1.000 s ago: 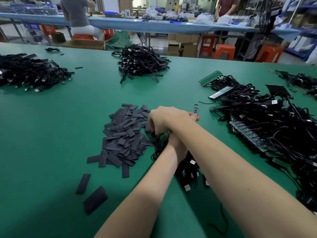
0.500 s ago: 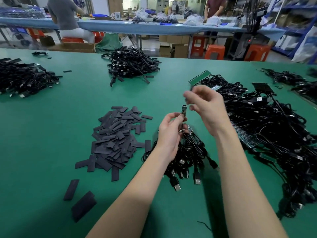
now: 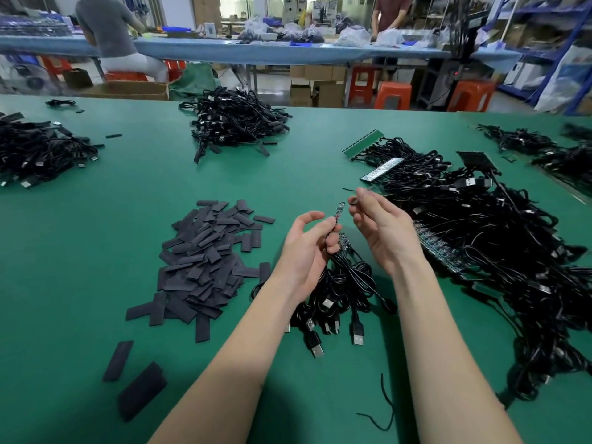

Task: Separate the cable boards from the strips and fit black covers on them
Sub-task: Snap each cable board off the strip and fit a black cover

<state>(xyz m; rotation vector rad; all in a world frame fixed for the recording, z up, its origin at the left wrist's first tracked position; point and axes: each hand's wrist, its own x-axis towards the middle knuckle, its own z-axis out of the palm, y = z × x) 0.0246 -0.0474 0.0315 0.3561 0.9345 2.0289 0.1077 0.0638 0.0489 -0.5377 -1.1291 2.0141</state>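
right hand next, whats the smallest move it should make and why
Probably slide the black cover pinched in the right hand down over the bare tip of the small board. The left hand holds that board upright by its cable, uncovered, with the cover just beside its top end. What the right fingers pinch is small, so this is a guess.

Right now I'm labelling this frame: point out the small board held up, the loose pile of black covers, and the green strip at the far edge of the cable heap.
small board [image 3: 339, 210], head view, its upper end.
black covers [image 3: 205, 257], head view, middle of the pile.
green strip [image 3: 363, 143], head view, its flat face.
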